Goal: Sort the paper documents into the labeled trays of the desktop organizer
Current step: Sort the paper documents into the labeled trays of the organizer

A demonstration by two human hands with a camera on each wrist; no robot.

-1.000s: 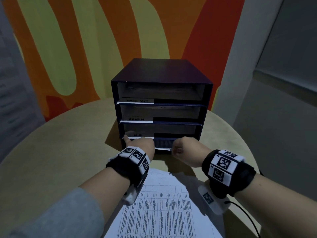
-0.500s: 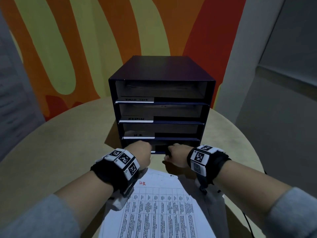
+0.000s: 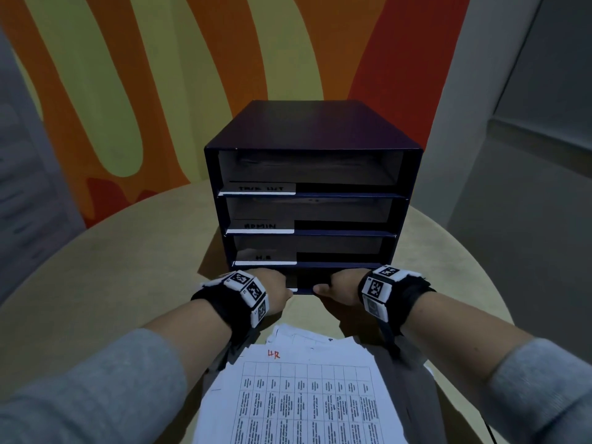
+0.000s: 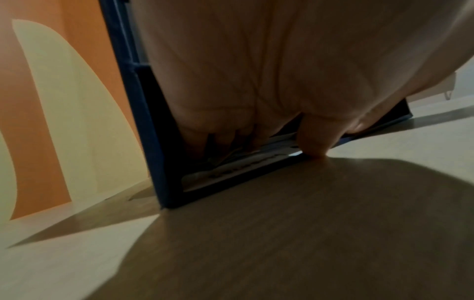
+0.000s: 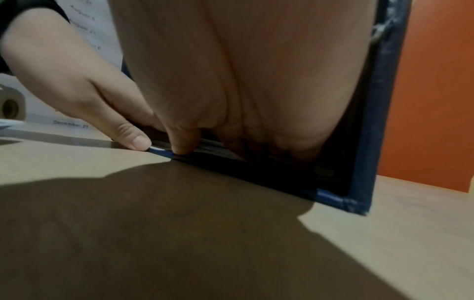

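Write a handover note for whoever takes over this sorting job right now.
Left hand: fingers reach into the bottom tray of the organizer, thumb on its front edge, touching papers there.
Right hand: same tray, fingers inside, thumb at the lip.
Whether either hand actually grips paper cannot be told.
Paper stack lies on the table in front of the organizer; its top sheet is marked "HR" in red.
Done: papers seem to lie in the bottom tray.
Left: sort the stack; the top sheet probably belongs in the third tray.

The left hand reaches into the blue organizer's bottom tray, fingers on papers.
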